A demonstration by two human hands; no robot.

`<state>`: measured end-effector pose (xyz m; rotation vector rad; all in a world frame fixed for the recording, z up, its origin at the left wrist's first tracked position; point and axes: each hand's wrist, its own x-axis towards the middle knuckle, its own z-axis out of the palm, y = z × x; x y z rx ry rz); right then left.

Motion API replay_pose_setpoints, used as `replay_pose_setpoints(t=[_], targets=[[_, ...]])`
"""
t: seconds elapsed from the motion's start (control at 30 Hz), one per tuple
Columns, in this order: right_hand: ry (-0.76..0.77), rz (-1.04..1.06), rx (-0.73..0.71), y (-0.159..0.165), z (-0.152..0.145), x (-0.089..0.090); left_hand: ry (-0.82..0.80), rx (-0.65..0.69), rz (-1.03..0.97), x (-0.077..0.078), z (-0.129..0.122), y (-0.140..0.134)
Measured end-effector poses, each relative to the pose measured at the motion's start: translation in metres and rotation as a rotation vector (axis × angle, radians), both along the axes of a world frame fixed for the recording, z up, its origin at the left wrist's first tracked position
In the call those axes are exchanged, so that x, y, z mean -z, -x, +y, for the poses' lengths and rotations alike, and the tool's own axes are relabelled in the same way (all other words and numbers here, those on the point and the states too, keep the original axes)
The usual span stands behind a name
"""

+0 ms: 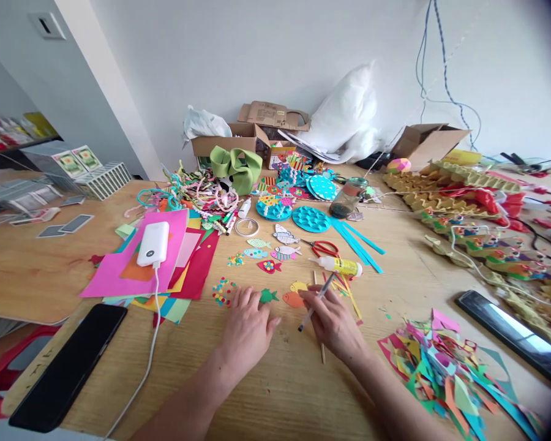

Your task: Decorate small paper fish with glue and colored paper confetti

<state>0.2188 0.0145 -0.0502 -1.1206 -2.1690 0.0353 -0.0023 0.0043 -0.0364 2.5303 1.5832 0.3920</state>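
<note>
My left hand (245,327) lies on the wooden table with its fingers stretched out, beside a green paper fish (269,296) and small colored paper dots (221,290). My right hand (335,321) grips a pen (316,304), its dark tip pointing down toward the table. Close to the right fingers lie an orange paper fish (292,299) and a yellow one (298,286). A thin wooden stick (322,352) passes beneath that hand. Farther back are a red paper fish with dots (269,266), patterned paper fish (285,252), a glue bottle (340,266) and red-handled pliers (325,248).
Paper scraps (450,367) are heaped at right, near a phone (514,334). Colored sheets (119,269) lie left under a white power bank (153,243), whose cable runs to the front edge. Another phone (68,367) lies front left. A glass jar (348,199) stands behind.
</note>
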Motion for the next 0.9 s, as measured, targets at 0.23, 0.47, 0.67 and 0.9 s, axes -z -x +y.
replay_pose_setpoints(t=[0.23, 0.47, 0.67, 0.9], targets=[[0.16, 0.922, 0.313, 0.018, 0.015, -0.035, 0.025, 0.016, 0.01, 0.001, 0.001, 0.002], [0.32, 1.354, 0.278, 0.042, 0.026, -0.029, 0.021, 0.043, 0.029, 0.002, 0.001, 0.005], [0.401, 1.456, 0.271, 0.045, 0.027, -0.027, 0.032, 0.054, 0.064, 0.004, 0.001, 0.003], [0.505, 1.483, 0.255, 0.052, 0.029, -0.02, 0.015, 0.058, 0.078, 0.001, 0.0, 0.001]])
